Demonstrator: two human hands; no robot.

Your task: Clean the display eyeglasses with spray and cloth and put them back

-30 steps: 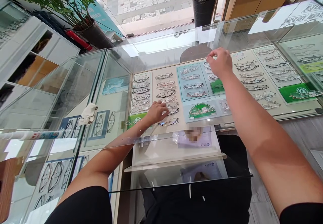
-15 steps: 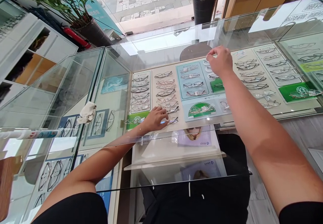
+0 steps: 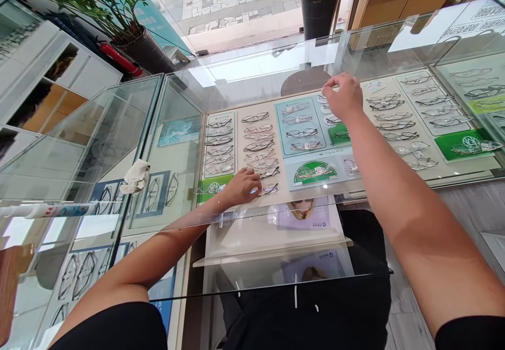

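So both hands are over a glass-fronted showcase with eyeglasses laid out on a flat cream display board [image 3: 252, 107]. The left hand [image 3: 244, 186] is down at the near end of one column, fingers curled loosely and only part open, right by a dark-framed pair with bluish lenses [image 3: 270, 188]. The hand covers one side of that pair, so I can't tell if it's pinching the frame or just touching it. Coming in low from the side like that probably lets it reach one pair without bumping the dark, thin-rimmed pair [image 3: 272, 171] just behind it. The right hand [image 3: 346, 96] is up near the back edge of the board, thumb and index finger nearly together, the others folded in. Can't make out anything between the tips, and glare on the glass makes it hard to say what they touch; my guess is it's steadying something thin there. Most frames lie in neat rows, I'd say so each one can be seen and picked up on its own. Some sit on the pale blue printed card [image 3: 284, 155], and one clear pair [image 3: 315, 171] lies across a green half-round panel [image 3: 315, 165], likely to stand out. A crumpled white cloth-like wad [image 3: 136, 176] sits well apart, off to the left.
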